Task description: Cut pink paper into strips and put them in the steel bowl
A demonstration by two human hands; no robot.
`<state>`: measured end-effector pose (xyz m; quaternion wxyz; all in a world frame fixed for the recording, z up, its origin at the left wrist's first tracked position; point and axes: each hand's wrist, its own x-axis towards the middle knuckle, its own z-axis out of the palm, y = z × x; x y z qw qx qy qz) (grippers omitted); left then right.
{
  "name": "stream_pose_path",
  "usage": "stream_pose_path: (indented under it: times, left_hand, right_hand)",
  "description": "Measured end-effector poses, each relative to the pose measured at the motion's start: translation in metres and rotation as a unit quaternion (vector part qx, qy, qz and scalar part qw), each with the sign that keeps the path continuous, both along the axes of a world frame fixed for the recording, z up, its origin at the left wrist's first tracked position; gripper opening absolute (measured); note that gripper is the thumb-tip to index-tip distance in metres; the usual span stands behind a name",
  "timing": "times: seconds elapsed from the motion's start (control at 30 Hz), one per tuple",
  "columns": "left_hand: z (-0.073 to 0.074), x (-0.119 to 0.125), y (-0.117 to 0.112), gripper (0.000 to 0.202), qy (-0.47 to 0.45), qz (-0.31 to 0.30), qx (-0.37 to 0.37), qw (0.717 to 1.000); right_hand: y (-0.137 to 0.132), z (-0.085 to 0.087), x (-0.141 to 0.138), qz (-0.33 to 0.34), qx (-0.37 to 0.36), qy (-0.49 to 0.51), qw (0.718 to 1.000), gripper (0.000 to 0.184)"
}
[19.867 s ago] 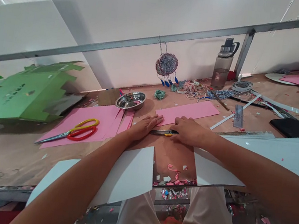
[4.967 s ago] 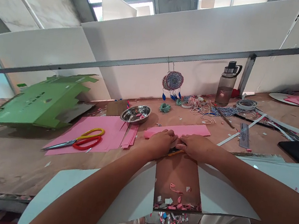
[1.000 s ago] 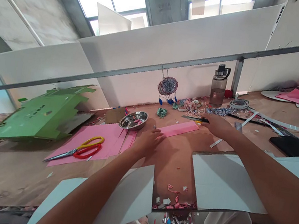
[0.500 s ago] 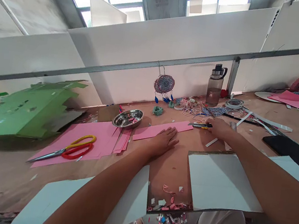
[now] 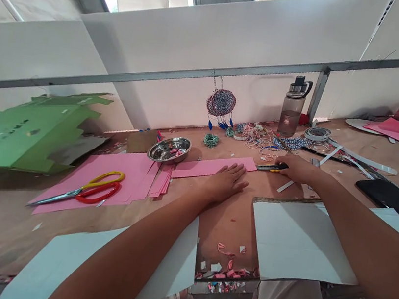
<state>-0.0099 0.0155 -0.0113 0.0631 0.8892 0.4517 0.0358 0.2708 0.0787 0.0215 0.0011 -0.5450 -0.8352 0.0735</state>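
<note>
Both hands work low over the tabletop (image 5: 226, 222). Left hand (image 5: 224, 185) lies palm down with its fingers spread, their tips resting on a pink paper strip (image 5: 197, 168), while the right hand (image 5: 295, 169) is closed around a utility knife (image 5: 274, 168), its blade pointing left at the strip's right end. Whether the tip touches the paper, I cannot tell.

The strip lies flat, running from just beside the metal bowl (image 5: 157, 152) to the knife. It is one long piece, and I see no cut across it, so this piece looks unfinished. To its left, narrower pink pieces (image 5: 159, 187) sit in a small bundle next to wide pink sheets (image 5: 125, 171); the bundle seems to be cut already, whereas the sheets look mostly whole and presumably remain to be worked. Scissors (image 5: 79, 191) rest on those sheets, untouched by either hand. Small pink bits (image 5: 176, 151) in the bowl and loose scraps (image 5: 230, 273) along the near edge suggest a fair amount of trimming is done. How many pieces are left cannot be counted.
</note>
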Motion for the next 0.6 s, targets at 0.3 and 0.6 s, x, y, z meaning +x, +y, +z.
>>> stream_pose_path:
  times: [0.3,0.6]
  left_hand:
    - [0.0000,0.0001,-0.0023,0.069,-0.006,0.012,-0.002,1.000]
    - [0.0024,0.0010,-0.0030,0.070,-0.003,0.016,-0.012,1.000]
  right_hand:
    - [-0.0027,0.0028,-0.0013,0.025,0.006,-0.027,0.999,0.031]
    - [-0.0075,0.0071,-0.0016,0.031,-0.012,-0.029,0.999,0.029]
